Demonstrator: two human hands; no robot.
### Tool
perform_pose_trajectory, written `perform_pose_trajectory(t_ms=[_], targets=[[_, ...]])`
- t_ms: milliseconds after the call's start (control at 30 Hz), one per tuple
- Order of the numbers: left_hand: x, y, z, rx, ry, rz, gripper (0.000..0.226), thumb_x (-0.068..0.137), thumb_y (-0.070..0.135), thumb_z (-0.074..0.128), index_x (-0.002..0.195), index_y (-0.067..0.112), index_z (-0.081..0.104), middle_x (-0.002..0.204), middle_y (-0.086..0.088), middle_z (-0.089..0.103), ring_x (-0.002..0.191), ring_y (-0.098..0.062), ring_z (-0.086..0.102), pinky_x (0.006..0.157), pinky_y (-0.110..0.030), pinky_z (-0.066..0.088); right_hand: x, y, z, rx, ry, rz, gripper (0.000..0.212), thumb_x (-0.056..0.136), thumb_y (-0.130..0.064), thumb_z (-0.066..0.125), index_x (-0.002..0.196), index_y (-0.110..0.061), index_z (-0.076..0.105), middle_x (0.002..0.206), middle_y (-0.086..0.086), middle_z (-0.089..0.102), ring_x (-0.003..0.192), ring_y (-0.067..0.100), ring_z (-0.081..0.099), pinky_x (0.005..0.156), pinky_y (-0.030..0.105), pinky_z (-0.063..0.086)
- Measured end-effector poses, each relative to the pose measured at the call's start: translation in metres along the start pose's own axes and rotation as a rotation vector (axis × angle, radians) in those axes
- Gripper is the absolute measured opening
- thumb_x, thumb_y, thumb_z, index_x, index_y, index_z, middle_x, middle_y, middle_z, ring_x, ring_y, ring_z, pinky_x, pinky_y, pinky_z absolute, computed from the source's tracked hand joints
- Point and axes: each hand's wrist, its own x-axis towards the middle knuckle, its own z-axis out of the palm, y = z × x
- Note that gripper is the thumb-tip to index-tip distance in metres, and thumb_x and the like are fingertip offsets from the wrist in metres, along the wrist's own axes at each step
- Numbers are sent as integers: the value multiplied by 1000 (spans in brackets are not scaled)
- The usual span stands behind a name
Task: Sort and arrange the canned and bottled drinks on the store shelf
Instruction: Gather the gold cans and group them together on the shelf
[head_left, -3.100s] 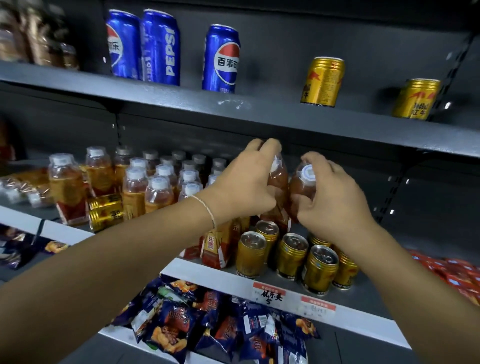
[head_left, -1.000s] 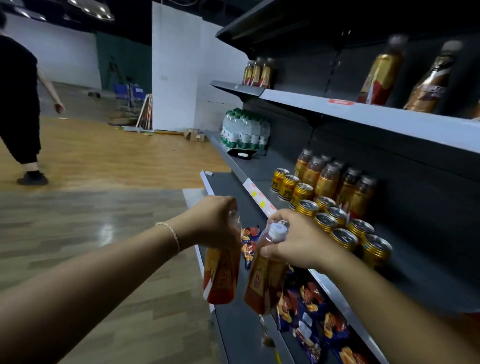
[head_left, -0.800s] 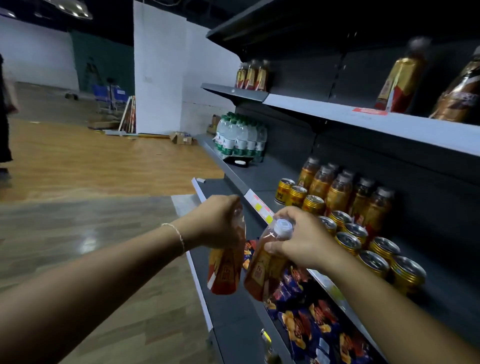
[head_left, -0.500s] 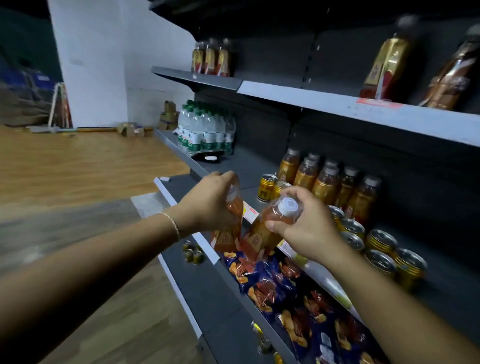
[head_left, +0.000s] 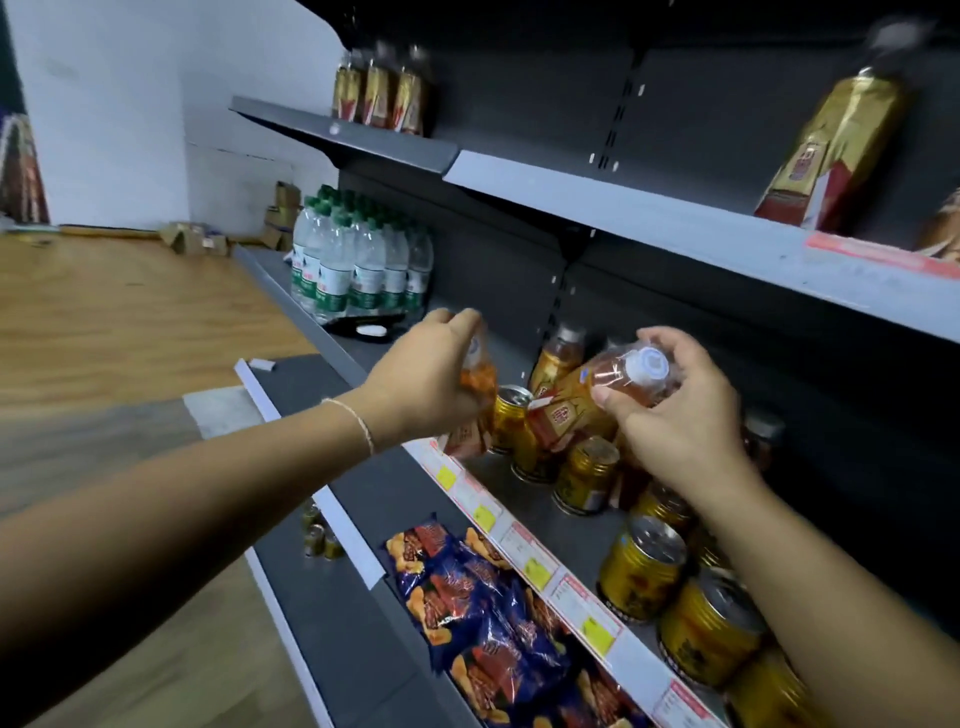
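A tea bottle (head_left: 479, 376) is gripped by the left hand (head_left: 421, 384), a second bottle (head_left: 576, 400) by the right hand (head_left: 680, 421), apparently for shelving beside gold cans (head_left: 587, 475).

A single wide-angle view comes from the person's head, looking forward and down. It is close against the shelving and faces obliquely along it, so the drinks shelf (head_left: 519, 493) runs from lower right away to the water bottles (head_left: 358, 265) at upper left. Both forearms enter from the bottom edge, and the left hand (head_left: 426, 379) and right hand (head_left: 680, 415) sit near mid-frame. The wooden floor (head_left: 130, 322) fills the left side.
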Motion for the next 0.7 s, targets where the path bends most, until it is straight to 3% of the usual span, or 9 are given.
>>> perform_pose_trajectory(t_ms=[133,233,333,433,500,600,700], targets=[[39,-20,5,13,41,28,56,70,13,70,121,4,50,110,-18,52,98,-37,53,77,-46,49,50,8,29,-53,3,9,66,69,-29,89,127,-32,58,111,-6,67,104,19,65,96,40,54],[64,-32,16,4,58,38,59,71,10,69,125,1,48,119,-21,50,102,-41,54,81,-47,51,74,16,46,-118,-8,6,64,72,-33,86,129,-24,59,106,-4,66,103,23,66,92,35,53],[86,-44,33,-2,26,60,69,71,12,73,133,3,44,127,-19,48,107,-41,54,86,-48,51,90,27,60,-176,-43,49,66,77,-36,82,135,-26,53,112,-1,67,105,23,64,92,36,53],[109,-58,56,-56,-22,81,76,73,15,76,139,7,40,130,-15,47,111,-37,54,91,-46,50,104,36,74,-245,-59,90,68,80,-41,79,138,-29,47,107,-7,64,95,16,60,79,29,47],[123,-67,70,-98,-60,100,78,73,16,75,142,9,38,131,-13,47,115,-35,53,94,-46,50,112,39,83,-319,-70,95,73,80,-44,78,142,-32,41,114,-6,65,95,17,59,78,27,45],[145,-79,88,-178,-120,122,77,73,17,75,141,10,39,128,-11,48,114,-33,52,93,-44,50,127,41,94,-462,-81,157,84,77,-50,76,147,-36,32,131,-3,60,111,22,60,81,30,48],[169,-88,104,-254,-191,152,59,70,19,79,122,10,51,112,-8,52,104,-28,54,85,-39,52,143,41,105,-594,-123,307,73,75,-57,72,138,-32,46,128,-2,62,108,22,61,83,31,50]])
